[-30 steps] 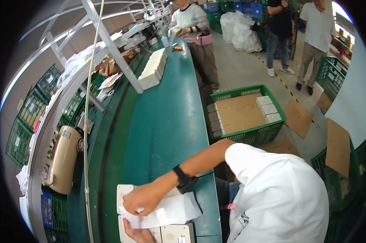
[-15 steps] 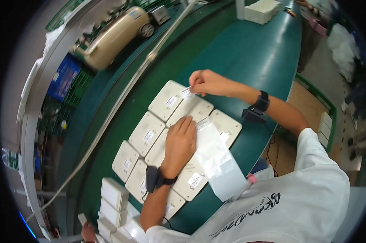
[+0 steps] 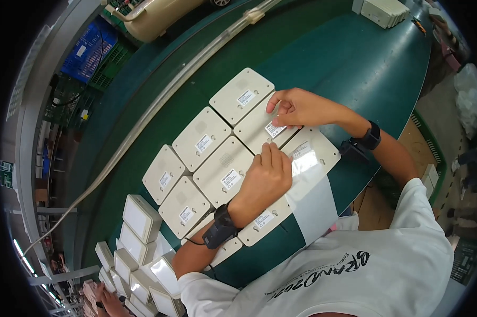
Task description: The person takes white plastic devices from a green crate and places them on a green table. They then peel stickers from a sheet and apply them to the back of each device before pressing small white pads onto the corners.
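Note:
Pale beige, flat plastic housings with rounded corners lie in rows on the green table; one [image 3: 196, 129] shows its label and keyhole slot. On the second housing [image 3: 251, 129] in the far row, my right hand [image 3: 302, 108] pinches the edge of a small white label [image 3: 275, 129], which lies against the surface. My left hand [image 3: 270, 171] rests just nearer, fingers extended and close together, their tips touching the same housing below the label. Beside it, a white sheet of label backing [image 3: 315, 198] drapes over the right-hand housings and hangs toward my shirt.
White-faced boxes [image 3: 138, 216] are stacked at lower left, near another person's hand [image 3: 109, 301]. A pale hose [image 3: 180, 79] crosses beyond the housings. Further housings [image 3: 384, 11] stand at the far right. A green crate [image 3: 431, 142] is beside the table's right edge.
My right hand has brought the label down onto the housing. My left hand has shifted from lying flat to touching near that label. The view has moved, so the housings appear higher and further right.

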Motion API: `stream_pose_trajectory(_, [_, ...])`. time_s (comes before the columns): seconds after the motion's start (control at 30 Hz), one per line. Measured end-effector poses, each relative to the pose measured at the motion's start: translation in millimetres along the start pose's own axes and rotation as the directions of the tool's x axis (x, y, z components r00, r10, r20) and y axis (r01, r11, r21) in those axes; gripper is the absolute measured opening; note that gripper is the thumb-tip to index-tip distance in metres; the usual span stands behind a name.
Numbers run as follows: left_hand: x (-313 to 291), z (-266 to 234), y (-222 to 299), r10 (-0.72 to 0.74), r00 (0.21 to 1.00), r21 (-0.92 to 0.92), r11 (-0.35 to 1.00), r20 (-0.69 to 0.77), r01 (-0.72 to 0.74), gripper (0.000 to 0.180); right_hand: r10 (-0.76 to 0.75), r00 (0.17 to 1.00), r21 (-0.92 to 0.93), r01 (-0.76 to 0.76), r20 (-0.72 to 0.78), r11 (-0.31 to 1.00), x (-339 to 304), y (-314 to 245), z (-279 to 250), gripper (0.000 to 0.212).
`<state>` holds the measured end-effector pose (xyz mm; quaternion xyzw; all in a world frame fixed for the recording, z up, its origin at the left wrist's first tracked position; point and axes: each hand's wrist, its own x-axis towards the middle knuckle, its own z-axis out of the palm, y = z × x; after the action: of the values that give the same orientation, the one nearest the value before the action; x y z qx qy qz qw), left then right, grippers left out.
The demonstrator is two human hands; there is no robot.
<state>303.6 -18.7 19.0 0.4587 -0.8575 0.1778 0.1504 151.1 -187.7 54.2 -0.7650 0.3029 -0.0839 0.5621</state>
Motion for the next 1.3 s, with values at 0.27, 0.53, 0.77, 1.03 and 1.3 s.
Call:
stream_pose_trajectory(0.27, [-1.6, 0.9, 3.6, 0.033, 0.999, 0.130, 0.991, 0.019, -0.035, 0.028, -0.039, 0.999, -0.053, 0.038, -0.017, 0.998, -0.4, -0.3, 4.9, 0.034])
stream_pose_trajectory(0.53, [-0.4, 0.7, 2.1, 0.039, 0.999, 0.105, 0.994, 0.003, -0.040, 0.028, -0.043, 0.999, -0.026, 0.042, -0.027, 0.999, -0.4, 2.6, 5.7, 0.032])
stream_pose_trajectory(0.77, [0.0, -0.2, 2.0, 0.034, 0.999, 0.095, 0.995, 0.008, -0.035, 0.028, -0.053, 0.998, -0.045, 0.052, -0.018, 0.998, 0.5, 3.8, 5.3, 0.031])
stream_pose_trajectory(1.03, [-0.4, 0.4, 2.5, 0.025, 1.000, 0.091, 0.996, 0.013, -0.026, 0.028, -0.049, 0.999, -0.041, 0.048, -0.021, 0.998, 1.7, 5.4, 6.4, 0.031])
stream_pose_trajectory(1.3, [-0.8, 1.4, 1.9, 0.036, 0.999, 0.107, 0.994, 0.002, -0.036, 0.028, -0.057, 0.998, -0.048, 0.056, -0.017, 0.997, 2.0, 5.4, 6.8, 0.031])
